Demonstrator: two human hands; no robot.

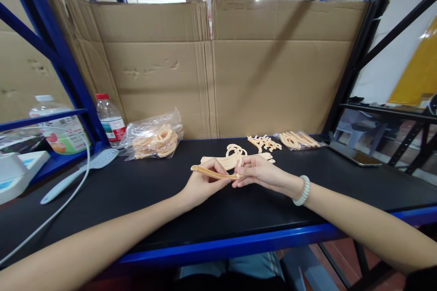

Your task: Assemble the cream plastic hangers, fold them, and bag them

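Note:
My left hand [201, 187] is closed around a long, flat, cream-coloured plastic strip [209, 173], held almost level above the black tabletop. At the strip's right end, my right hand [261, 172] pinches with thumb and fingers, and a small pale bit [238, 176] shows at the fingertips. Whether that bit is a separate part or the strip's own end, I cannot tell. Just behind both hands lie more cream strips [223, 162] and several ring-shaped pieces [235, 149], partly hidden by the fingers.
Small branching cream parts [266, 142] lie behind to the right, beside a clear bag of strips [297, 140]. A phone-like slab [355, 153] rests farther right. Leftward are a bag of rings [157, 142], a red-capped bottle [111, 120], a pale-blue brush [82, 170] and a white cable [70, 200].

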